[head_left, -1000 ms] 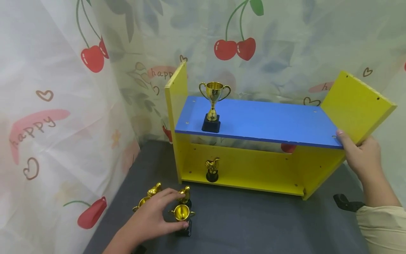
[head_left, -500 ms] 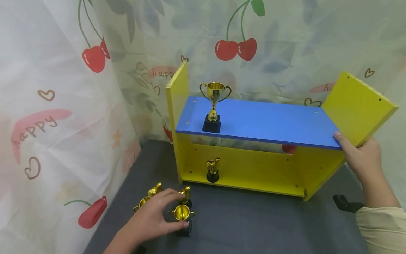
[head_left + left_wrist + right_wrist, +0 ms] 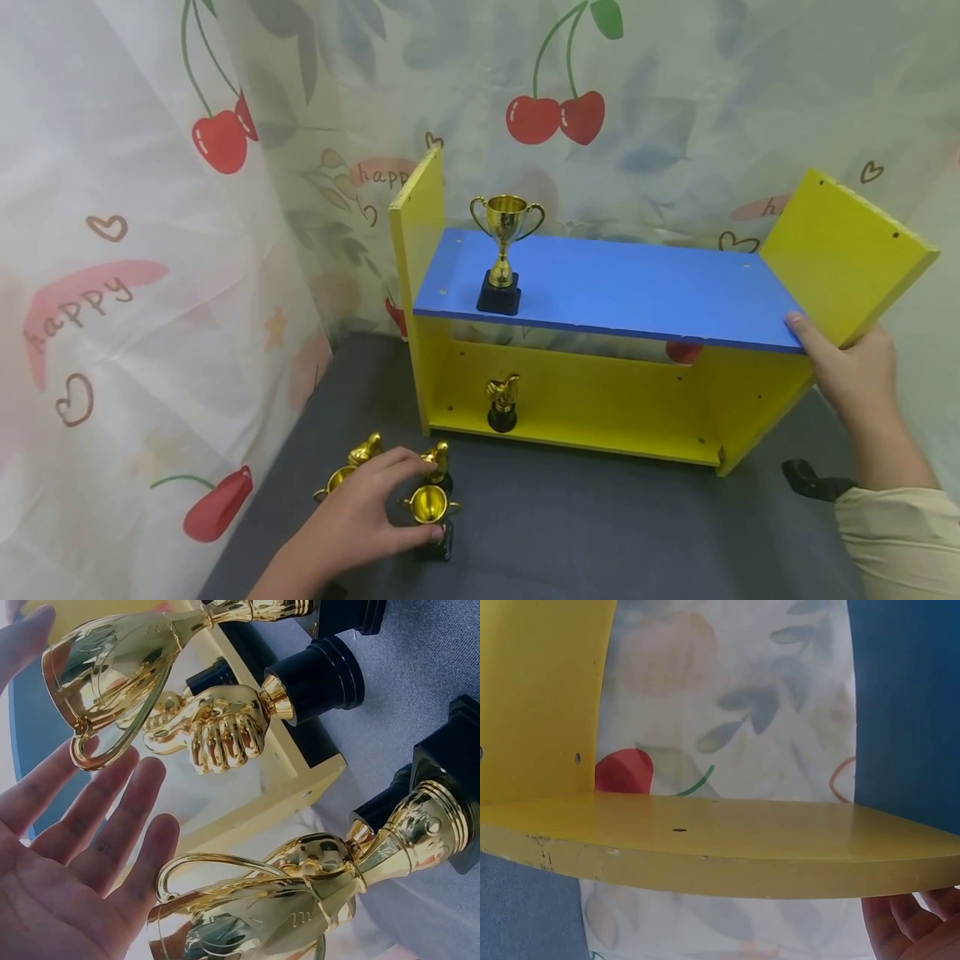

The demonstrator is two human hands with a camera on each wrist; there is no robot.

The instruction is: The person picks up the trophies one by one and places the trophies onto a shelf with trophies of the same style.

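Our left hand point(image 3: 352, 521) rests among the small gold trophies at the front left part of the grey tabletop point(image 3: 600, 525), its fingers spread and nearly straight. The fingertips touch the cup trophy point(image 3: 430, 507) and the thumbs-up trophy point(image 3: 437, 461), but we close on nothing. Compared with one second ago, this hand has almost not moved, so no trophy is lifted yet. Our right hand point(image 3: 851, 367) holds the right end of the yellow shelf point(image 3: 600, 408), the thumb lying on the blue board point(image 3: 637, 287); it has only slid a little along this board. One cup trophy point(image 3: 505, 250) stands on the left part of the blue board, and another thumbs-up trophy point(image 3: 502, 402) stands below it.
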